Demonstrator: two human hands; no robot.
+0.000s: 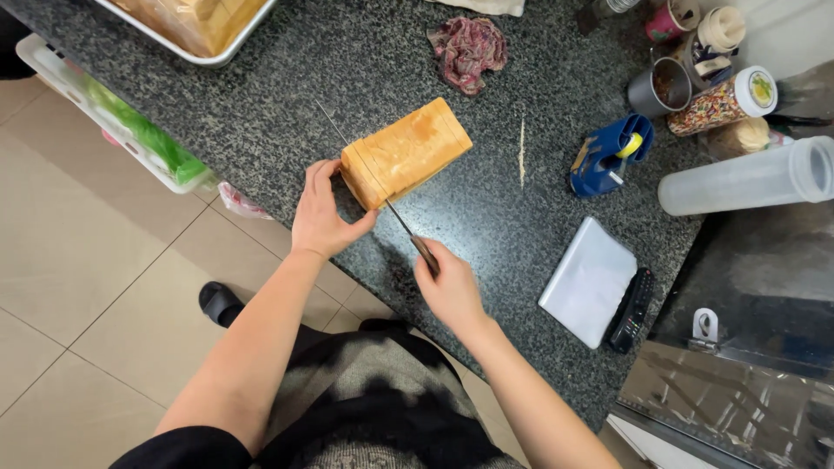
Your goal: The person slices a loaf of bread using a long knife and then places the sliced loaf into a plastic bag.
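The left hand (320, 215) is cupped against the near end of the bread loaf (407, 153), steadying it on the granite counter (486, 226). The right hand (447, 287) is closed around the handle of the knife (382, 195), whose blade is laid across the loaf's near end, beside the steadying fingers.

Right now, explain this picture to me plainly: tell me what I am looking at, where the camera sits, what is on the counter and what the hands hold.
There is no machine here: a person works with two bare hands, and the single picture comes from a camera worn on their head, looking down.

The left hand steadies the near end of a loaf of bread lying on a dark speckled counter. The right hand grips the handle of a long knife, whose blade lies across the loaf near the left hand's fingers.

Around them lie a crumpled reddish cloth, a blue tape dispenser, a thin stick, a stack of clear plastic bags, a black remote, a clear plastic container on its side, a jar of coloured sprinkles and a metal tray with more bread.
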